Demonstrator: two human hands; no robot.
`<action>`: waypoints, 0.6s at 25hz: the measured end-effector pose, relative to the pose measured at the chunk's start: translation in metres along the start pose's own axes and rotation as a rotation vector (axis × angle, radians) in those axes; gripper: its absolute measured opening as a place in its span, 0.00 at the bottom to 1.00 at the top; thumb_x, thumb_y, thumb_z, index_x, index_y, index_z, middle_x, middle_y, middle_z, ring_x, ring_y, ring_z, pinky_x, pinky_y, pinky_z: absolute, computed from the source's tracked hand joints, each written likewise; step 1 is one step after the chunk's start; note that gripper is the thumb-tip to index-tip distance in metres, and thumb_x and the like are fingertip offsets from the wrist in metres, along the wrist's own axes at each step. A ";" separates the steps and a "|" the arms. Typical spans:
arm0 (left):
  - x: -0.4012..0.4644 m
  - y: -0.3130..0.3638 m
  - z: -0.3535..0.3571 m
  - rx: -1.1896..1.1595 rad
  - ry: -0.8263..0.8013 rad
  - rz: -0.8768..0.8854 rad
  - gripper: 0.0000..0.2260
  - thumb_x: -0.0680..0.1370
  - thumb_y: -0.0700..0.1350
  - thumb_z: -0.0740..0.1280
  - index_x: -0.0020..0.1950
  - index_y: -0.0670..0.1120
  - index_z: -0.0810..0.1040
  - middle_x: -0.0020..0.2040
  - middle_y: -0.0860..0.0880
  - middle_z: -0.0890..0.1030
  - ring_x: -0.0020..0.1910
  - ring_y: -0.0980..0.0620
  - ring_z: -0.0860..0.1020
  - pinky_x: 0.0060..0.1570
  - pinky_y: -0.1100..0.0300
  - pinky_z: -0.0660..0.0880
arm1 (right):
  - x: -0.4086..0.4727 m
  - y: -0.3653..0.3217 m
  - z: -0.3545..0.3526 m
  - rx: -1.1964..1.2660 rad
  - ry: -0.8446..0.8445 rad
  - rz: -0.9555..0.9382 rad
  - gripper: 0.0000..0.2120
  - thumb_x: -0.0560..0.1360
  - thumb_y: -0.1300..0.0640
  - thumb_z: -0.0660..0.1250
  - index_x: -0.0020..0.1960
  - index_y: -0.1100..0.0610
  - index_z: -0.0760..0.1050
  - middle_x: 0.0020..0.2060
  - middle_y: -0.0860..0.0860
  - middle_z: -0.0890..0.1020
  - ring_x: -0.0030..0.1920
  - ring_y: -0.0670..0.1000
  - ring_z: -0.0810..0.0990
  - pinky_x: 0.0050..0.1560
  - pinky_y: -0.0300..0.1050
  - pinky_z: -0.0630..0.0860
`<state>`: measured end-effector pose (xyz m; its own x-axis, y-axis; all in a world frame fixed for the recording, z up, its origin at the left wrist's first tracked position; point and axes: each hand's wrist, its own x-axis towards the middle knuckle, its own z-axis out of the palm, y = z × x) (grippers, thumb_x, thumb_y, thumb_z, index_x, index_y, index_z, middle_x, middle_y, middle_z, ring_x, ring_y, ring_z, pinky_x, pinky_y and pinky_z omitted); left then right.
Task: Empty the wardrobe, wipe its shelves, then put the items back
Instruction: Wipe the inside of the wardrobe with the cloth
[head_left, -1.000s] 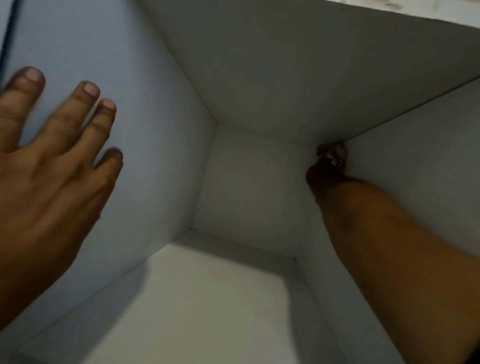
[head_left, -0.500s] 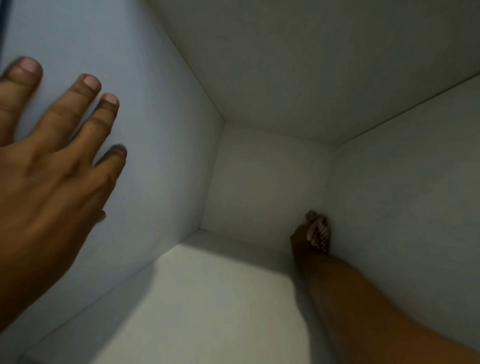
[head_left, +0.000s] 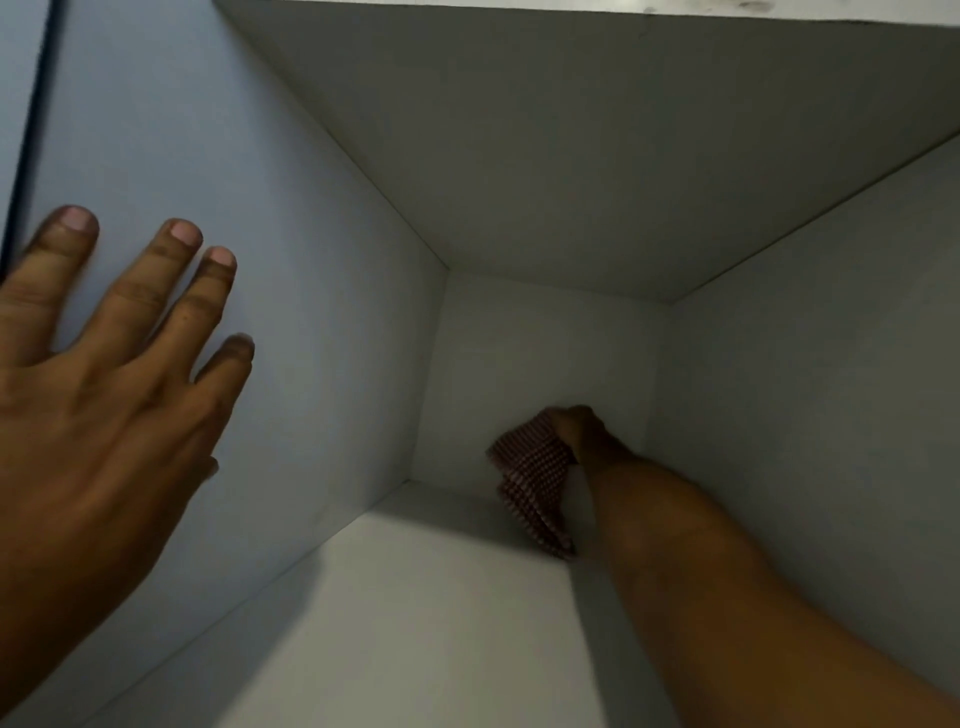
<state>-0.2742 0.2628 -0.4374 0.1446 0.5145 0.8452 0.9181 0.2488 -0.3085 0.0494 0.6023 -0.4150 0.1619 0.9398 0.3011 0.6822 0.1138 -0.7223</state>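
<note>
Ribbed cloth; smooth matt shelf

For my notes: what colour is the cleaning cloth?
Head view: cloth is reddish-brown, ribbed.

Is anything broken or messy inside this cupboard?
Nothing stands out. The wardrobe panels look whole and unstained. The right hand holds a reddish cloth in the back corner, and the left hand rests flat on the left wall.
</note>
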 end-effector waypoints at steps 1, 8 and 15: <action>-0.001 -0.003 0.004 0.034 0.034 -0.009 0.53 0.45 0.44 0.84 0.64 0.25 0.71 0.78 0.28 0.50 0.79 0.30 0.44 0.70 0.25 0.54 | 0.002 -0.018 -0.008 0.041 0.027 -0.029 0.25 0.81 0.50 0.64 0.69 0.67 0.72 0.68 0.63 0.75 0.65 0.62 0.76 0.64 0.47 0.74; 0.000 -0.002 0.007 0.057 0.005 0.035 0.54 0.43 0.44 0.84 0.64 0.24 0.70 0.79 0.29 0.49 0.79 0.29 0.44 0.68 0.23 0.54 | 0.039 -0.060 -0.036 0.152 0.401 -0.021 0.36 0.80 0.45 0.63 0.80 0.63 0.55 0.78 0.60 0.58 0.77 0.60 0.61 0.75 0.49 0.57; 0.000 -0.005 0.012 0.038 0.039 0.058 0.53 0.43 0.46 0.84 0.63 0.25 0.72 0.78 0.27 0.50 0.78 0.27 0.45 0.66 0.20 0.54 | 0.085 -0.085 -0.031 0.328 0.640 -0.168 0.24 0.86 0.56 0.51 0.80 0.57 0.56 0.78 0.60 0.62 0.76 0.60 0.62 0.76 0.51 0.53</action>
<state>-0.2833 0.2715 -0.4417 0.2122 0.4963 0.8418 0.8932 0.2511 -0.3732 0.0275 0.6626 -0.3085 0.5266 0.5404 0.6562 0.5026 0.4246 -0.7530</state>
